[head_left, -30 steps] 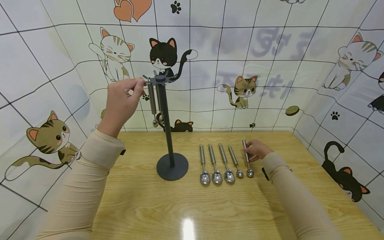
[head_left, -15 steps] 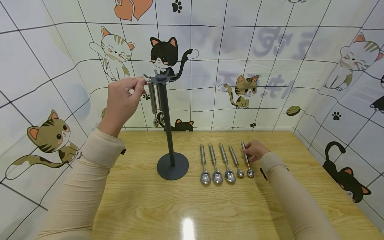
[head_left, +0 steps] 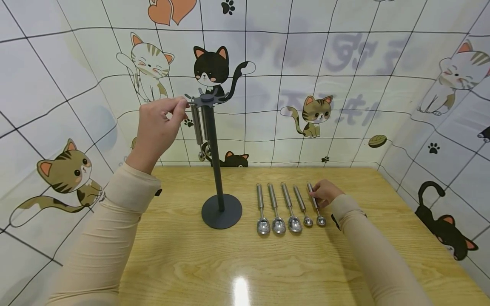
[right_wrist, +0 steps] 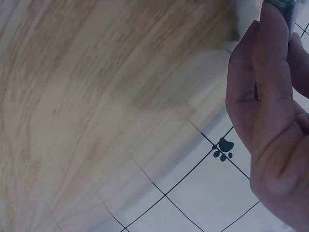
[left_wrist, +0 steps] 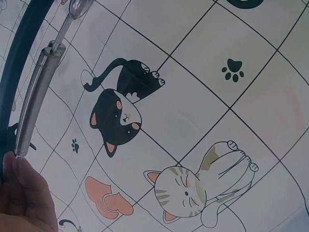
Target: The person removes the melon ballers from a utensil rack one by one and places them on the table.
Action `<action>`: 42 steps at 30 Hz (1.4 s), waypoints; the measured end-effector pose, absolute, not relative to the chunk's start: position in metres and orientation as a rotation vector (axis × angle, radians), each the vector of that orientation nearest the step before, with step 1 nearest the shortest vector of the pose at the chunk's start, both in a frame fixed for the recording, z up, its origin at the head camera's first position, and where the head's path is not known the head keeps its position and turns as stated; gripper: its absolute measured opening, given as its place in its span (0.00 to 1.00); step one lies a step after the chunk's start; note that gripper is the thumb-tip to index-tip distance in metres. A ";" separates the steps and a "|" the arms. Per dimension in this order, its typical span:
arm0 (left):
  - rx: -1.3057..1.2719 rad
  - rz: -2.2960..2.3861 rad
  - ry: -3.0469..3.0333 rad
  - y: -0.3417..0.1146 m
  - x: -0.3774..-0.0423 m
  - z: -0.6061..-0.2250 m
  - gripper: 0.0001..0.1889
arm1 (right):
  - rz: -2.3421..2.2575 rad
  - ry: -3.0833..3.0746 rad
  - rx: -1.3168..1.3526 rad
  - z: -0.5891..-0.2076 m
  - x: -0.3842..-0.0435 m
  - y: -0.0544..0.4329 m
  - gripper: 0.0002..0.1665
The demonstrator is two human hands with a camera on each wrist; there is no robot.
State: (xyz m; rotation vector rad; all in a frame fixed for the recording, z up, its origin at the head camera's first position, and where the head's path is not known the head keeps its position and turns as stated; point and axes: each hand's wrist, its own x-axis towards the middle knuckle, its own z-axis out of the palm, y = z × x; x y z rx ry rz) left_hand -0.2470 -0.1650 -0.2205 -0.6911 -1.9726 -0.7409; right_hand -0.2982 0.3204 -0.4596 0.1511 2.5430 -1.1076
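Observation:
In the head view a dark grey stand (head_left: 216,165) with a round base and hooks on top stands left of centre. Metal scoops hang from it; one hanging scoop (head_left: 197,127) is nearest my left hand (head_left: 158,127). That hand pinches at the hook and the scoop's handle end, and the left wrist view shows the fingertips at the tip of the handle (left_wrist: 38,101). On the table my right hand (head_left: 327,193) grips the handle of a small ice cream scoop (head_left: 320,220), the rightmost of a row. Its bowl is out of the right wrist view.
Left of the held scoop lie several more scoops in a row, among them a small scoop (head_left: 308,221) and a larger scoop (head_left: 263,226). The wooden table (head_left: 268,267) meets a cat-patterned wall covering (head_left: 264,127) behind and at the right.
The handle end of the right scoop has swung left and come down toward the table, with the right hand moving slightly along. My left hand has stayed at the hook.

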 end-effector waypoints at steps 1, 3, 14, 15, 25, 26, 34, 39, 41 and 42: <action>-0.692 -0.739 -1.972 -0.165 -0.247 -0.221 0.24 | -1.101 2.548 0.148 -0.460 -0.299 0.321 0.18; -0.692 -0.734 -1.969 -0.166 -0.247 -0.220 0.24 | -1.090 2.554 0.144 -0.462 -0.300 0.321 0.17; -0.693 -0.752 -1.967 -0.166 -0.245 -0.218 0.24 | -1.013 2.632 0.152 -0.466 -0.299 0.318 0.18; -0.694 -0.756 -1.968 -0.166 -0.245 -0.218 0.24 | -1.009 2.637 0.149 -0.467 -0.299 0.318 0.18; -0.694 -0.786 -1.986 -0.164 -0.246 -0.218 0.24 | -1.030 2.618 0.153 -0.469 -0.298 0.319 0.18; -0.690 -0.786 -1.991 -0.164 -0.246 -0.218 0.24 | -1.029 2.619 0.151 -0.470 -0.298 0.319 0.18; -0.676 -0.787 -2.017 -0.165 -0.246 -0.219 0.24 | -1.070 2.589 0.176 -0.471 -0.298 0.319 0.17; -0.661 -0.795 -2.041 -0.165 -0.245 -0.219 0.23 | -1.076 2.582 0.167 -0.468 -0.297 0.320 0.18; -0.659 -0.802 -2.049 -0.165 -0.245 -0.219 0.22 | -1.076 2.586 0.172 -0.466 -0.297 0.320 0.18; -0.658 -0.805 -2.052 -0.166 -0.245 -0.219 0.22 | -1.071 2.592 0.168 -0.465 -0.297 0.320 0.18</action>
